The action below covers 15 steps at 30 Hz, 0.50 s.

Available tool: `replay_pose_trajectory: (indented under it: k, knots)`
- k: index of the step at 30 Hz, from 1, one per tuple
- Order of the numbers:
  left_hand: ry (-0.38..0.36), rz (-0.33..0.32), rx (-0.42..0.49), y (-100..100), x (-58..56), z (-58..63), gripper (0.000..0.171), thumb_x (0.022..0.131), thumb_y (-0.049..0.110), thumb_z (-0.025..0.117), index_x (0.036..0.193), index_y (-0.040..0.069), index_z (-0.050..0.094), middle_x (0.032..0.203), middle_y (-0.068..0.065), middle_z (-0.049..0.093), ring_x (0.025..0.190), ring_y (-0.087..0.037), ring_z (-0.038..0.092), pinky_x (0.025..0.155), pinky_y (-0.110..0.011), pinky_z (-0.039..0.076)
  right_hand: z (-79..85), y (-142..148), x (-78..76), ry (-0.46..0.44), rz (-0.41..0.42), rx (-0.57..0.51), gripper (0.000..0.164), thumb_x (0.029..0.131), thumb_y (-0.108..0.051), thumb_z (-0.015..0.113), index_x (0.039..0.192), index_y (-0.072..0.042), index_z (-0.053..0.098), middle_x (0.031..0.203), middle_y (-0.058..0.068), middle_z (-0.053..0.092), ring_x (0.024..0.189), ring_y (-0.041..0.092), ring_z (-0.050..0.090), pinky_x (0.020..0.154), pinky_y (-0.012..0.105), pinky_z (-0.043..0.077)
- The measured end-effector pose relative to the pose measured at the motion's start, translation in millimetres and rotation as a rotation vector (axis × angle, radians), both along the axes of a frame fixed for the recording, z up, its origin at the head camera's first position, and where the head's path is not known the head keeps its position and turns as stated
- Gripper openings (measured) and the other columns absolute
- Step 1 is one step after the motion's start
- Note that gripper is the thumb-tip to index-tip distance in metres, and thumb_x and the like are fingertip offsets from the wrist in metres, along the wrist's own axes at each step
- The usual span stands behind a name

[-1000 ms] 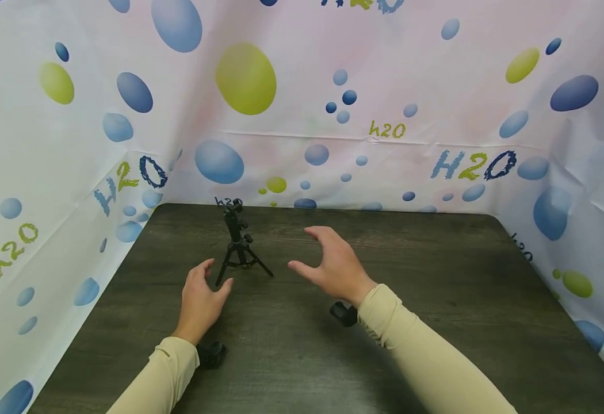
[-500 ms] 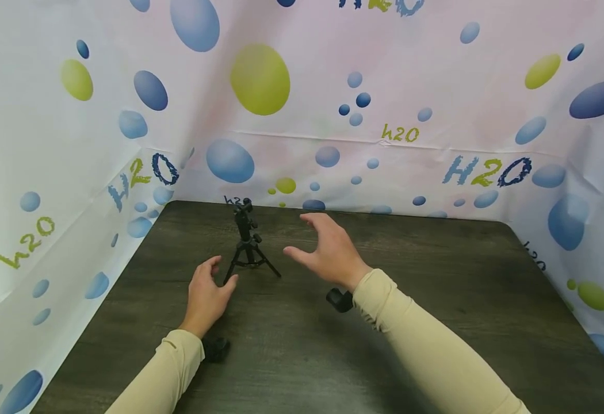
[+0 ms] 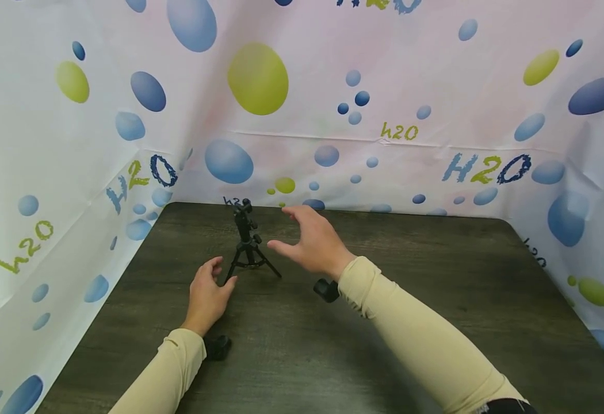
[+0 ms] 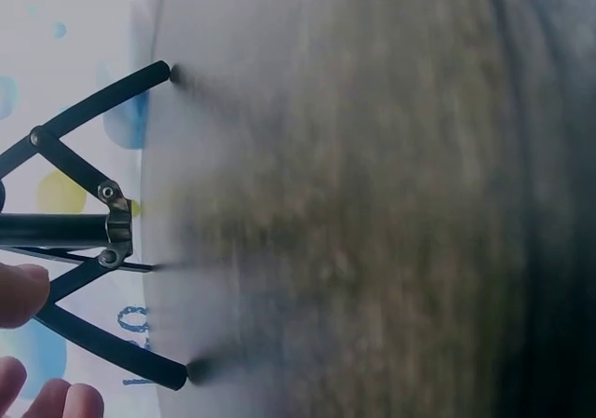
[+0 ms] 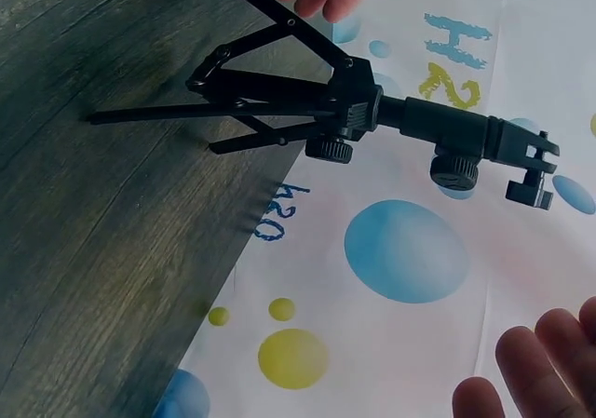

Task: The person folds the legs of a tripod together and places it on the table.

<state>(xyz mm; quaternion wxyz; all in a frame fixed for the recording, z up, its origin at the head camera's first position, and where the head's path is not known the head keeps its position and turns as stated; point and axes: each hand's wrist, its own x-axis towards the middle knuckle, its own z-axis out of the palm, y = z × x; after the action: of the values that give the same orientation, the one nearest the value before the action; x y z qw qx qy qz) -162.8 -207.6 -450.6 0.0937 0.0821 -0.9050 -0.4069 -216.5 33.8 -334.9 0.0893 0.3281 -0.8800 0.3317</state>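
Observation:
A small black tripod point(image 3: 247, 236) stands upright on the dark wood table, its legs spread. My left hand point(image 3: 206, 296) is held just in front and to the left of its legs, thumb and fingers parted. To the right of its upper column, my right hand point(image 3: 316, 238) hovers with thumb and fingers spread around air. In the right wrist view the tripod point(image 5: 349, 101) shows its knobs and top clamp, with fingertips of the right hand point(image 5: 535, 371) apart from it. The left wrist view shows the leg braces of the tripod point(image 4: 112, 222) beside the left fingertips.
The dark wood table point(image 3: 436, 287) ends at a white sheet point(image 3: 395, 75) printed with blue and green ovals, which hangs behind and along both sides. Black wrist cameras sit under each wrist, one by the left sleeve point(image 3: 172, 368), one by the right sleeve point(image 3: 405, 316).
My right hand has moved left and slightly farther away, closer to the tripod. The left hand and the tripod keep nearly the same places relative to each other; the head view has shifted slightly.

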Motion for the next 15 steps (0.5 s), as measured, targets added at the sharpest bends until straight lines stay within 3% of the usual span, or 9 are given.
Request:
replay_pose_trajectory:
  k: [15]
  knots:
    - [-0.028,-0.005,-0.026,3.4,-3.9,0.7,0.047,0.094,0.01,0.07,0.135,-0.006,0.052,0.128,-0.027,0.054,0.119,-0.04,0.053,0.099,-0.055,0.042,10.7,-16.0,-10.5,-0.058,0.024,0.046,0.065,0.094,-0.034,0.073,0.143,0.001,0.049,0.139,0.016,0.054,0.122,0.03,0.055,0.099,0.042,0.047]
